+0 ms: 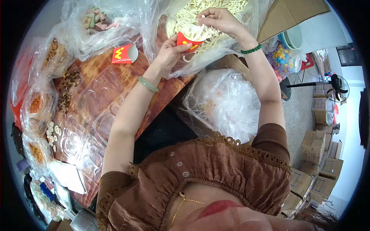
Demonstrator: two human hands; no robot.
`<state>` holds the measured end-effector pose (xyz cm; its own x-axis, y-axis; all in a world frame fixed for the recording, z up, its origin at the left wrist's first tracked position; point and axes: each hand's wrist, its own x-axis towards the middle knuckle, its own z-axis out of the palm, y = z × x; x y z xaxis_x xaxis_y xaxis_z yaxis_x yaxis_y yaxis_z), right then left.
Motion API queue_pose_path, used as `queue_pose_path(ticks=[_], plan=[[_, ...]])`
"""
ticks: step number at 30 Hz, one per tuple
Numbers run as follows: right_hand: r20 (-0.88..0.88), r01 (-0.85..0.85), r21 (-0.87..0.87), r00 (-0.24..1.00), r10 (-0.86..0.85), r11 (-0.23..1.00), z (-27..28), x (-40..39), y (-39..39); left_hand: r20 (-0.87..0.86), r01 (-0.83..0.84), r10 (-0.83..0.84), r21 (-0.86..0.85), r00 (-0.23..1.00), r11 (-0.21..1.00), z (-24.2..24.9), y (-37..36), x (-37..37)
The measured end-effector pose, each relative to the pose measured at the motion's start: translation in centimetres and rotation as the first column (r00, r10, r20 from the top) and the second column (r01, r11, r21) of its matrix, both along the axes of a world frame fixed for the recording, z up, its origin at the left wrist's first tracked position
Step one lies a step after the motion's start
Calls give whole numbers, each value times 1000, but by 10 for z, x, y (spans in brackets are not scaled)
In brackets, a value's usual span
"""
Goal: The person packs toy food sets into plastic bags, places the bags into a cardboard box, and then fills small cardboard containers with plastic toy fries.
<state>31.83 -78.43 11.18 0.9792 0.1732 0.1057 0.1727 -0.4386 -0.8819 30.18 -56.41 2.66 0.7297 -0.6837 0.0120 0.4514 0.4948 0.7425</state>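
My left hand [172, 53] is closed around a small red fries carton [188, 41] with a yellow mark. Pale fry-shaped sticks [194, 32] fill it and stick out of its top. Just above the carton, my right hand [219, 21] pinches its fingertips together on what looks like one pale stick. Behind both hands, a large clear plastic bag [238, 49] lies open with a heap of the same sticks [227, 8]. A second red carton [125, 54], with its mouth to the right, lies on the wooden table to the left of my left hand.
Bags of pastel pieces [95, 19] and orange bits [36, 104] line the table's far left. Clear plastic trays [104, 92] and small pale discs [53, 133] lie on the wooden table [150, 115]. A plastic-lined box [225, 100] stands below my right arm. Cardboard boxes [314, 146] and a fan [337, 87] are at right.
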Motion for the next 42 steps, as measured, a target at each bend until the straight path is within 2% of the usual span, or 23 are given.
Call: queue_pose_path(ticks=[2, 3, 5, 6, 8, 9, 11, 12, 16, 22, 23, 24, 27, 28, 30, 31, 33, 34, 36, 37, 38, 40, 42], plan=[[-151, 128, -170, 976, -154, 977, 17, -7, 9, 23, -3, 2, 45, 1000, 999, -1, 0, 0], [-151, 132, -169, 976, -158, 977, 32, -11, 20, 47, -7, 3, 89, 999, 996, -2, 0, -1], [-467, 88, -360, 845, -261, 929, 53, -15, 36, 72, -9, 1, 107, 997, 994, -8, -3, 1], [-465, 90, -359, 846, -261, 929, 51, -13, 34, 96, -17, 5, 123, 995, 992, -11, -3, 2], [-502, -114, -245, 865, -25, 963, 38, -4, 25, 88, -4, -10, 155, 996, 988, -16, -4, 2], [-502, -116, -244, 865, -22, 963, 27, 2, 19, 77, 10, -25, 188, 997, 982, -16, -3, 2], [-226, -76, -110, 973, 50, 991, 17, 7, 20, 34, -21, 16, 151, 999, 988, -16, -5, -1], [-140, -6, -213, 990, -24, 977, 29, 1, 25, -11, -49, 51, 115, 999, 992, -15, -5, -2], [2, 52, -383, 998, -56, 922, 26, -4, 12, -41, -6, 8, 31, 999, 999, -20, -1, 2], [316, 247, -645, 948, -42, 723, 27, -18, -15, -66, -50, 47, -46, 997, 998, -2, 0, -4], [-46, 18, -203, 999, -27, 979, 26, -28, -4, -63, -64, 59, -69, 996, 996, 1, 0, -5], [-48, 14, -204, 999, -25, 979, 26, -36, 7, -63, -74, 69, -91, 996, 993, 3, 0, -7], [138, 46, -511, 990, 30, 858, 38, -54, 40, -12, -132, 132, -31, 991, 991, 8, -3, -10], [140, 48, -511, 990, 28, 859, 41, -57, 47, -10, -131, 131, -31, 991, 991, 10, -4, -11], [274, 72, -792, 929, 248, 606, 45, -61, 57, 39, -163, 161, 48, 986, 985, 15, -2, -14], [277, 70, -792, 927, 254, 606, 42, -59, 58, 43, -169, 167, 47, 985, 984, 17, 0, -15], [195, -67, -702, 939, 282, 709, 37, -53, 64, 1, -201, 201, 51, 979, 978, 30, 9, -22], [166, -143, -561, 945, 281, 815, 38, -50, 65, 4, -215, 215, 51, 977, 975, 36, 14, -26], [83, -199, -614, 946, 313, 764, 55, -52, 82, 4, -256, 256, 55, 967, 965, 44, 27, -32], [-3, -249, -660, 944, 329, 709, 58, -52, 91, 96, -317, 308, 97, 947, 944, 34, 31, -29], [15, -272, -659, 927, 374, 701, 56, -46, 99, 117, -348, 336, 105, 935, 932, 34, 39, -33], [331, -228, -601, 801, 499, 766, 48, -37, 118, 157, -414, 396, 111, 905, 903, 39, 65, -39], [326, -231, -433, 861, 390, 871, 56, -46, 157, 176, -482, 472, 17, 864, 876, 47, 96, -46]])
